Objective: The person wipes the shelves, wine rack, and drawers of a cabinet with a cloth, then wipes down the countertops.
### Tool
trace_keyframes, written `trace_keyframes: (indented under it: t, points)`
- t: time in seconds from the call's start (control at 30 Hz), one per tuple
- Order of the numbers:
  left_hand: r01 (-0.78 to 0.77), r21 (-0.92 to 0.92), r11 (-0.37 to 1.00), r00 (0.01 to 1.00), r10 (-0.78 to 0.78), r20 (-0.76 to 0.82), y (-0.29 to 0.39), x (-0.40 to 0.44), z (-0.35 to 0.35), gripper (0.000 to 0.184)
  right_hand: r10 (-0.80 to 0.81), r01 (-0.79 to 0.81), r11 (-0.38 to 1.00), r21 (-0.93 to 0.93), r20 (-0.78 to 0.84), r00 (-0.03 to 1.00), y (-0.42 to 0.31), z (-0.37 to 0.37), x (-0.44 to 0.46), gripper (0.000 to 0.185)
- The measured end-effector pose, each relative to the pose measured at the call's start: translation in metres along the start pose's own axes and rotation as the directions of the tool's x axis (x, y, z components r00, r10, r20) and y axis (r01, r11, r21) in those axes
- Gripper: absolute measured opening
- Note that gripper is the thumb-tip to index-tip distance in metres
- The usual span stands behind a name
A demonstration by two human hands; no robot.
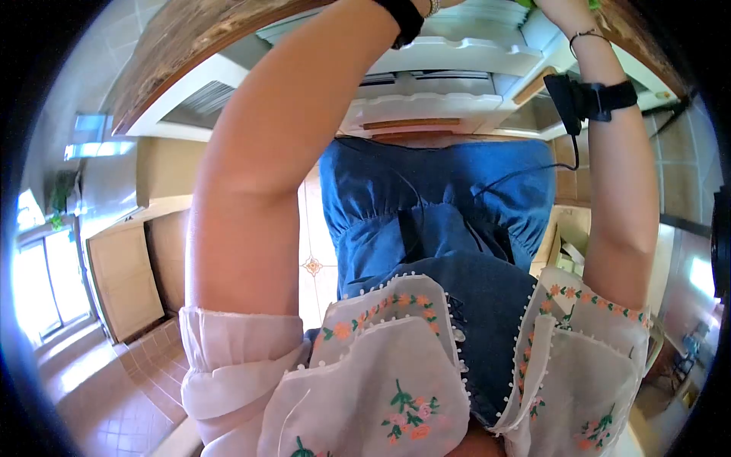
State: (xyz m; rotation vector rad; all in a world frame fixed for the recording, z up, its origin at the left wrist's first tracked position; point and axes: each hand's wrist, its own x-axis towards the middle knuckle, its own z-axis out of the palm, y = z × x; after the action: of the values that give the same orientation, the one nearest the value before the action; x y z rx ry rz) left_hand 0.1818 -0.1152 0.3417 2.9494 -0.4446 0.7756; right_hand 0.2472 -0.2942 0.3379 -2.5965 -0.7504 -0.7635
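At the top edge, my left hand (451,3) is almost wholly cut off. Only the part just past the wrist shows, with a beaded bracelet (434,7) and a black band (403,21). My right hand (565,12) reaches over the wooden counter edge at the upper right, its fingers out of frame. Bits of something bright green (524,3) show on both sides of it; I cannot tell whether it is gripped. A dark bracelet (588,35) circles the right wrist, and a black strapped device (567,103) with a cable sits on the forearm.
A rough-edged wooden counter (179,57) curves across the top, above white cabinet fronts (434,103) with wooden handles. My blue skirt (442,183) is close against them. The cable (525,174) hangs across it. A bright window (53,282) stands at far left.
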Motion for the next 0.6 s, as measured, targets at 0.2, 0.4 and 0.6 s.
trace_keyframes:
  t: [0.2,0.4,0.6]
  points:
    - [0.128,0.063,0.990,0.984,-0.119,-0.133,-0.017,-0.044,-0.018,0.046,-0.130,0.120,0.989,0.090,0.114,0.985,-0.004,0.035,0.026,0.052]
    - [0.160,0.251,0.955,0.896,-0.033,-0.444,-0.056,-0.079,-0.008,0.054,-0.268,0.254,0.956,0.144,0.082,0.960,-0.087,0.015,0.028,0.050]
    - [0.228,0.198,0.953,0.804,-0.070,-0.590,-0.068,-0.111,-0.028,0.050,-0.372,0.337,0.921,0.194,0.183,0.910,-0.126,0.002,0.031,0.056]
